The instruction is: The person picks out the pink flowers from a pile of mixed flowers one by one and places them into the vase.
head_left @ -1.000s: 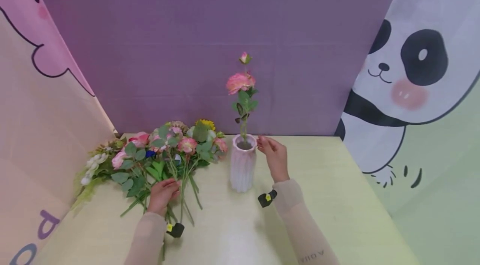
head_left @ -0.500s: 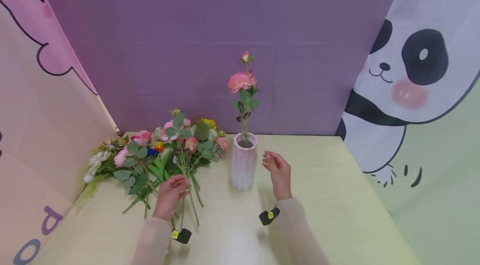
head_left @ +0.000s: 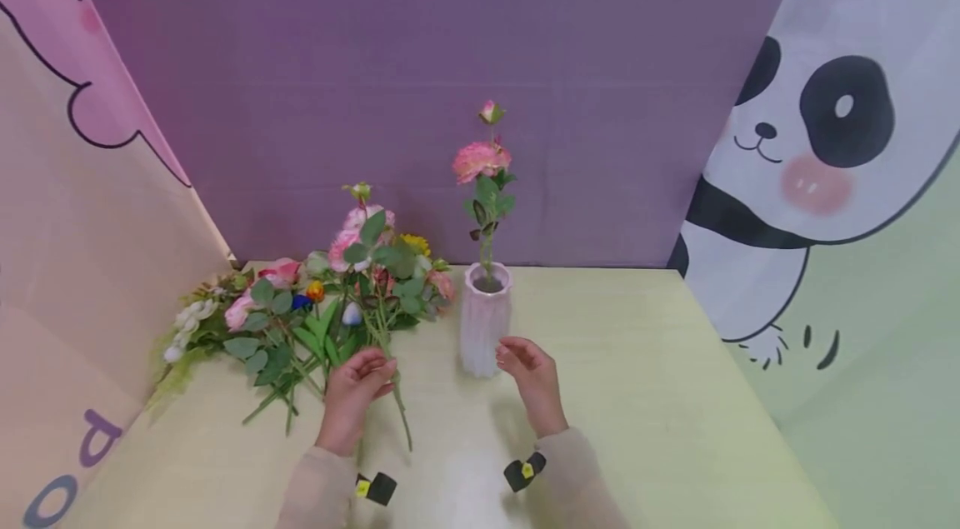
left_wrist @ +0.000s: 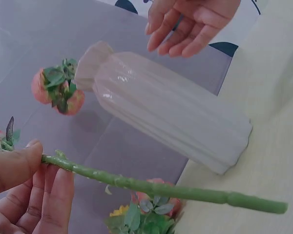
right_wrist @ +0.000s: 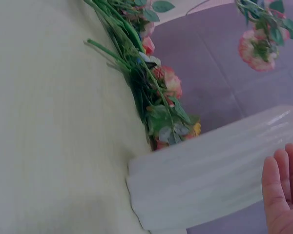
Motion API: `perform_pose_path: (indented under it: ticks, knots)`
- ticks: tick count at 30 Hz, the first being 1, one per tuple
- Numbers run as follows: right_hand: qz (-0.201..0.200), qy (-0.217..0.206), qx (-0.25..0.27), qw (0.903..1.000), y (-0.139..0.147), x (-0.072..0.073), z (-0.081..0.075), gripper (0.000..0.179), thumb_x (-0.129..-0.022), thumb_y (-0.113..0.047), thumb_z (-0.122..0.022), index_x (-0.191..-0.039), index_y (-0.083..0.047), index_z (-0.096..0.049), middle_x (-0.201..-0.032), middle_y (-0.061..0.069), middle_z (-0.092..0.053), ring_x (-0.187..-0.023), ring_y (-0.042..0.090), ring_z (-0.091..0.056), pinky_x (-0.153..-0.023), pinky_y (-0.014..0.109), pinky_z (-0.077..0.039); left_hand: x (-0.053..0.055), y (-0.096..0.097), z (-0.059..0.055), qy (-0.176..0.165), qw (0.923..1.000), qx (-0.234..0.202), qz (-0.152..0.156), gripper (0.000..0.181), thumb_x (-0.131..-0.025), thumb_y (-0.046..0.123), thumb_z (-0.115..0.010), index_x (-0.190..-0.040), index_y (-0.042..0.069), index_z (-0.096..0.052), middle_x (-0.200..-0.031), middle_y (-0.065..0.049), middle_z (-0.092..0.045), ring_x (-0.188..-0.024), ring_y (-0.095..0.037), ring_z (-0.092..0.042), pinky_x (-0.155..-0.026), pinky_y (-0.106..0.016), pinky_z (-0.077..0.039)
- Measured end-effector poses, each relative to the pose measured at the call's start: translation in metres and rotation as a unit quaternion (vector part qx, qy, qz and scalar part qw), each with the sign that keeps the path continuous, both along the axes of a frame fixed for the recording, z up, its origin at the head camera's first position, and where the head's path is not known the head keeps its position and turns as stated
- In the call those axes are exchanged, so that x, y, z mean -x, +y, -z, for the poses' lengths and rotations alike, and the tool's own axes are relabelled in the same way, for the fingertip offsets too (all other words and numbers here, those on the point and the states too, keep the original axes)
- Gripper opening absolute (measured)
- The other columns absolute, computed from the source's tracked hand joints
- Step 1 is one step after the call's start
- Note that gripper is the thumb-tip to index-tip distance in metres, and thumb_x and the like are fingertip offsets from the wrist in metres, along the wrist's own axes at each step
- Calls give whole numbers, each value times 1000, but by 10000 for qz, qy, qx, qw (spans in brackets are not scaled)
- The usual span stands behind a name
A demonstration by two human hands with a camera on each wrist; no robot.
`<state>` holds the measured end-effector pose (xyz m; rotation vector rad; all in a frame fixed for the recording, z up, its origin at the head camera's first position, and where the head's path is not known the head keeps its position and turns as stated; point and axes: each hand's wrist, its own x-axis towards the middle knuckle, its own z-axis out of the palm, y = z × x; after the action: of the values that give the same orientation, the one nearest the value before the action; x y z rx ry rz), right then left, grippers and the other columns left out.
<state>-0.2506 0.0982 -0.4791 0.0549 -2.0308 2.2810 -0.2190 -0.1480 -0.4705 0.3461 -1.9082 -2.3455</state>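
Pinching green stem point(left_wrist: 163, 189) — L hand point(head_left: 354, 396); R hand point(head_left: 534, 383) empty — nr vase point(head_left: 483, 327).

Left hand point(left_wrist: 36, 202) pinches a green stem point(left_wrist: 171, 189)
Beyond it, a pale vase point(left_wrist: 161, 105) on the surface point(left_wrist: 278, 156), right hand point(left_wrist: 200, 22) near.

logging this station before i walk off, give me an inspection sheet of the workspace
Surface: pale tabletop, glare between the forearms
Job's things: ribbed vase, upright, holding a pink-flowered spray
Clutter: pile of mixed flowers left of the vase
Grippers: left hand pinches a green stem; right hand holds nothing, close to the vase
Cables: nothing seen
Surroundings: purple backdrop behind, panda print right, pink cartoon print left
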Motion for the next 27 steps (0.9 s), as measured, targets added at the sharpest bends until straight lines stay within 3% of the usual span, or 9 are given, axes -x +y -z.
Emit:
perform_pose_path:
  ticks: [4,9,14,20,27]
  knots:
    - [-349,54,-12,9994,-9,-9,0,26,-86,0,-64,-109,10,-60,-102,22,-64,-83,13,-63,-79,24,-54,-6,5,-5,92,9999,-125,-7,24,-85,-2,-65,-108,-6,-56,-86,3,-61,-77,-9,-61,-72,-27,-57]
    - [-638,160,-286,9974,-17,-18,-5,23,-84,-2,-67,-105,8,-63,-100,24,-65,-82,11,-62,-77,23,-52,-13,11,-12,182,9993,-335,-4,18,-83,-2,-67,-98,2,-59,-85,2,-62,-77,-11,-62,-72,-30,-57]
    - [-928,231,-535,9940,-23,-25,-8,24,-83,-3,-69,-103,9,-63,-96,18,-67,-82,10,-62,-75,21,-52,-21,19,-21,423,9980,-442,138,18,-82,-2,-68,-94,7,-57,-87,-1,-61,-77,-13,-62,-72,-31,-57]
    - [-1160,549,-655,9896,-28,-30,-11,23,-84,-4,-69,-103,9,-64,-96,17,-67,-84,10,-63,-76,22,-53,-26,32,-28,596,9977,-263,184,17,-83,-5,-66,-93,3,-55,-84,0,-61,-75,-12,-62,-70,-30,-58]
    - [-1383,699,-739,9852,-30,-32,-19,23,-85,-5,-68,-104,7,-64,-100,22,-66,-88,14,-64,-79,24,-54,-28,45,-27,777,9966,117,245,21,-81,-6,-68,-96,-6,-53,-85,-5,-60,-76,-13,-61,-71,-30,-57]
